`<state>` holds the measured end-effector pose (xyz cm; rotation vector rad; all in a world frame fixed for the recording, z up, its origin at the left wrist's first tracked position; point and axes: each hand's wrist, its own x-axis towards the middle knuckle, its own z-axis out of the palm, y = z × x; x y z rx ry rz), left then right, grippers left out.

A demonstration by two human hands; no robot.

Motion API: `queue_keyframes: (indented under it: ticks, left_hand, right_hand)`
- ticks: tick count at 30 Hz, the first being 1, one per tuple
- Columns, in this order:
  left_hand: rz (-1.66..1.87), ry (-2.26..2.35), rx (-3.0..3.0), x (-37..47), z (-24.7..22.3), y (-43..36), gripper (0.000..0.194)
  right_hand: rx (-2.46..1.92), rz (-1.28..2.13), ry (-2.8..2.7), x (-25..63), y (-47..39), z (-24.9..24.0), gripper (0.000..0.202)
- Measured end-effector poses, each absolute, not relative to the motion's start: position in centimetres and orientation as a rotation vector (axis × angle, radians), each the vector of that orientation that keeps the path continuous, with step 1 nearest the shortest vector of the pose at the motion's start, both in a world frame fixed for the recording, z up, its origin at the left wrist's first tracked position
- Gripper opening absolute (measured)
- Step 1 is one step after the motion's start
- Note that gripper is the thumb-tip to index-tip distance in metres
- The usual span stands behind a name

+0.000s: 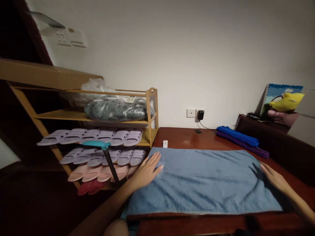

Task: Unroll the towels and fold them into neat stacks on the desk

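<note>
A blue-grey towel (209, 180) lies spread over a reddish-brown wooden table (182, 136), with soft creases across it. Pale lettering runs along its left side, and a small white tag (165, 144) sticks out past its far edge. My left hand (149, 170) rests flat on the towel's left end beside the lettering, fingers stretched out. At the opposite end, my right hand (274, 177) touches the right edge with its fingers extended and nothing visibly gripped. A dark shadow falls beside that edge.
Folded blue and purple cloth-like items (241, 137) lie at the table's back right. A black plug (200, 114) sits in the wall socket. Left of the table stands a wooden rack (152, 114) with several slippers (133, 137) and a bagged grey bundle (118, 108).
</note>
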<state>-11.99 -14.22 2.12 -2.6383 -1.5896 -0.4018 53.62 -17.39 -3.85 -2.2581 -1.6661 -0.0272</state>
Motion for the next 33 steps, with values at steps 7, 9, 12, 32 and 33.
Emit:
queue_keyframes:
  ticks: [7,9,12,32,33]
  left_hand:
    - [-0.265,-1.433,-2.756,-13.3,1.1,-20.1,0.063]
    - [-0.277,-1.393,-2.769,-13.2,1.6,-20.2,0.065]
    - [-0.371,-1.371,-2.715,-13.0,2.2,-20.6,0.074]
    - [-0.31,-1.366,-2.855,-11.8,2.1,-24.0,0.063]
    - [-0.304,-1.369,-2.868,-12.0,2.1,-24.1,0.063]
  right_hand:
    - [-2.3,0.073,-1.83,56.6,-22.4,-6.8,0.07]
    - [-2.371,0.071,-1.811,56.6,-22.4,-5.9,0.071]
    - [-2.363,-0.018,-1.768,55.7,-22.5,-4.6,0.07]
    - [-1.835,0.02,-2.299,37.0,-28.2,-0.8,0.067]
    - [-1.825,0.02,-2.313,36.9,-28.4,-0.9,0.067]
